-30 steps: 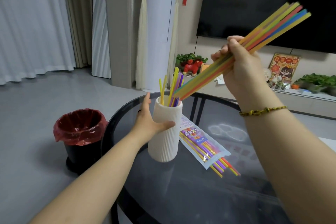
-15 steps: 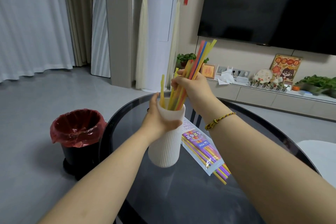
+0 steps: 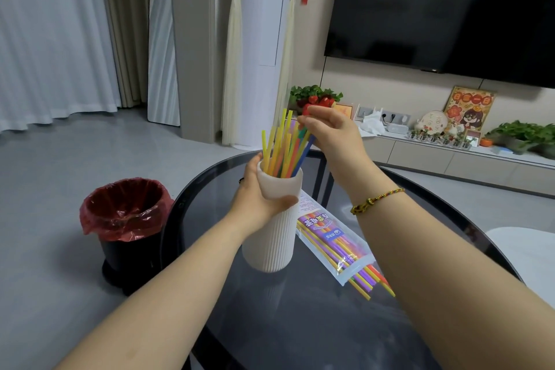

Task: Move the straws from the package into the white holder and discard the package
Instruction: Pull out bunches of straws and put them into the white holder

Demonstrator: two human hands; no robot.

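Note:
A white ribbed holder (image 3: 271,237) stands on the dark glass table (image 3: 315,324). My left hand (image 3: 255,198) is wrapped around its upper part. Several coloured straws (image 3: 282,150) stick up out of the holder. My right hand (image 3: 329,132) hovers just above and to the right of the rim, its fingertips touching the tops of the straws there. The clear straw package (image 3: 330,237) lies flat on the table right of the holder, with several straws still inside and poking out of its near end.
A black bin with a red liner (image 3: 126,219) stands on the floor left of the table. A low cabinet (image 3: 450,156) with plants and ornaments runs along the far wall under a large television (image 3: 444,9). A white object (image 3: 522,237) lies at the table's right side.
My right hand carried a bundle of straws down from upper right and slid it into the holder; the straws now sit deeper, and the hand is at their tops. My left hand kept holding the holder.

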